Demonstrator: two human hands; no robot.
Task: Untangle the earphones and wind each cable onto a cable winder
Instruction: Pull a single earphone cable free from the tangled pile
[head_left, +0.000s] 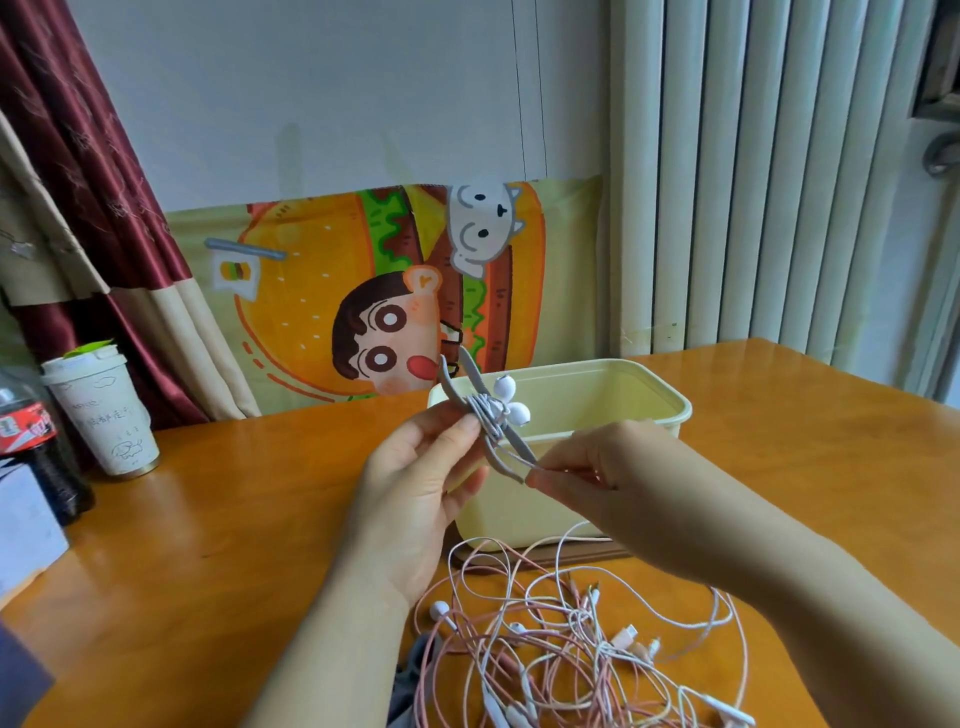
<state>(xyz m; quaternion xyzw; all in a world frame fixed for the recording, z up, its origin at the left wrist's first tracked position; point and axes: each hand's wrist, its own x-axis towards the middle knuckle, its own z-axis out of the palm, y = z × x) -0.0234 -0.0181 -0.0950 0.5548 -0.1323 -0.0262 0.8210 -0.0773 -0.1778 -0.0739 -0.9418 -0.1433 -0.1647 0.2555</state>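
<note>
Your left hand (415, 467) grips the winder (485, 421) mid-frame; your right hand (597, 467) pinches its limp cable (511, 457). It's light and slippery, so hold near the wraps.

The cable winder (485, 415) is held up at the middle of the view, in front of the tub (644, 395), which stands on the table (208, 545). At five o'clock from the winder, the tangle of earphones (576, 644) lies on the table in front of the tub. Out at nine o'clock stand the cup (104, 415) and, to its left, the bottle (36, 447).
</note>
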